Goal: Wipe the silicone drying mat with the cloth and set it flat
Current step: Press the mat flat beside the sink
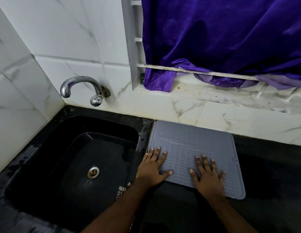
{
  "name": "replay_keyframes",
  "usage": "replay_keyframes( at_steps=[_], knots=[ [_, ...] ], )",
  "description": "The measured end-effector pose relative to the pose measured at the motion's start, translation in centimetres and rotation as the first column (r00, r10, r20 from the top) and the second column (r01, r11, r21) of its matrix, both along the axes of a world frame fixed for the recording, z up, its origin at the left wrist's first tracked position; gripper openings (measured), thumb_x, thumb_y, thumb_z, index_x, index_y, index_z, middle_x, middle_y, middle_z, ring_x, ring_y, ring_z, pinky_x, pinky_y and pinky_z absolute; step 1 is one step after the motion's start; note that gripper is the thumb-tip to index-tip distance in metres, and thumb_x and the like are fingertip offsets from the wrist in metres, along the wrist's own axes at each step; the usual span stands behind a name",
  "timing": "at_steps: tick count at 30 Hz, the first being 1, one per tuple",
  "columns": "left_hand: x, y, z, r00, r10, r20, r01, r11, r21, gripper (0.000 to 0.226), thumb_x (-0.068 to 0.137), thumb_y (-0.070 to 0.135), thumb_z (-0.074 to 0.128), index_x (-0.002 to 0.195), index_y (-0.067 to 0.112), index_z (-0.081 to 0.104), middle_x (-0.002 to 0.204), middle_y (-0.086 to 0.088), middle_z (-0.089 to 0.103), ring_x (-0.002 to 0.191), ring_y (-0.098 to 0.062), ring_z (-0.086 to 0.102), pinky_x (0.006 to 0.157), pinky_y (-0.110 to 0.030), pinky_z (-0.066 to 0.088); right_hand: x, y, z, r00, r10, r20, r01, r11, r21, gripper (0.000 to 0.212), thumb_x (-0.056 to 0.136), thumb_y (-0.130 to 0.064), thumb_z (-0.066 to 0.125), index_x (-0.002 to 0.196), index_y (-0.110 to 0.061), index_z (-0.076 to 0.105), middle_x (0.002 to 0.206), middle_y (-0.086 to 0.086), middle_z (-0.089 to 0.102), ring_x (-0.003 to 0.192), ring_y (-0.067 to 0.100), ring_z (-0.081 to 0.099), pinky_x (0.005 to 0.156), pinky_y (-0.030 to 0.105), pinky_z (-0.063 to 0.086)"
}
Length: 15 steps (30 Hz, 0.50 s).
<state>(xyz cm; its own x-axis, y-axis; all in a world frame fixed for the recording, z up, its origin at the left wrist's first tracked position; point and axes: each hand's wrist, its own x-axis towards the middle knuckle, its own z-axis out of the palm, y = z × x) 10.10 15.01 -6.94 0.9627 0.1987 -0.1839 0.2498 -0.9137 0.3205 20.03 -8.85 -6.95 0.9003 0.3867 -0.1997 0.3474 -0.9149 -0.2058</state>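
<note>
The grey silicone drying mat (193, 142) with wavy ridges lies flat on the black counter, just right of the sink. My left hand (154, 167) presses its near left corner with spread, straight fingers. My right hand (207, 174) lies flat on the mat's near middle, fingers spread. A checked cloth (121, 190) shows only as a small patch at the sink's near right rim, mostly hidden under my left forearm. Neither hand holds anything.
A black sink (75, 158) with a metal drain fills the left. A chrome tap (82, 89) sticks out of the marble tiled wall above it. A purple curtain (222, 39) hangs over the window ledge behind. Black counter (272, 174) extends to the right.
</note>
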Motion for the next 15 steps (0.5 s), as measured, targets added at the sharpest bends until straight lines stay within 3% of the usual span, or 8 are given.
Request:
replay_keyframes(
  at_steps=[10, 12, 15],
  knots=[
    [-0.2, -0.2, 0.3, 1.0, 0.014, 0.01, -0.015, 0.998, 0.056, 0.089, 0.086, 0.086, 0.024, 0.159, 0.041, 0.002, 0.169, 0.003, -0.005, 0.155, -0.022, -0.009, 0.124, -0.049, -0.005, 0.0, 0.4, -0.5, 1.0, -0.02, -0.001, 0.02, 0.999, -0.045, 0.065, 0.095, -0.066, 0.014, 0.151, -0.047, -0.013, 0.16, -0.015, -0.019, 0.15, 0.02, -0.015, 0.115, 0.064, -0.002],
    [-0.5, -0.4, 0.9, 0.999, 0.026, 0.047, -0.03, 0.995, 0.096, 0.087, 0.087, 0.085, 0.023, 0.16, 0.037, 0.013, 0.168, -0.001, 0.011, 0.155, -0.024, 0.005, 0.125, -0.048, -0.001, -0.3, 1.0, -0.1, 0.999, -0.035, -0.015, 0.034, 0.998, -0.047, 0.063, 0.099, -0.06, 0.019, 0.154, -0.042, -0.006, 0.163, -0.008, -0.015, 0.151, 0.024, -0.011, 0.116, 0.063, 0.005],
    [-1.9, -0.7, 1.4, 0.983, 0.109, 0.146, -0.126, 0.986, 0.113, 0.072, 0.092, 0.076, 0.028, 0.148, 0.034, 0.042, 0.151, 0.001, 0.04, 0.141, -0.021, 0.033, 0.123, -0.043, 0.017, -2.2, 2.0, 0.9, 0.997, 0.006, 0.073, -0.006, 1.0, -0.01, 0.058, 0.102, -0.044, 0.034, 0.156, -0.03, 0.02, 0.165, 0.005, 0.006, 0.149, 0.029, 0.014, 0.116, 0.056, 0.022]
  ],
)
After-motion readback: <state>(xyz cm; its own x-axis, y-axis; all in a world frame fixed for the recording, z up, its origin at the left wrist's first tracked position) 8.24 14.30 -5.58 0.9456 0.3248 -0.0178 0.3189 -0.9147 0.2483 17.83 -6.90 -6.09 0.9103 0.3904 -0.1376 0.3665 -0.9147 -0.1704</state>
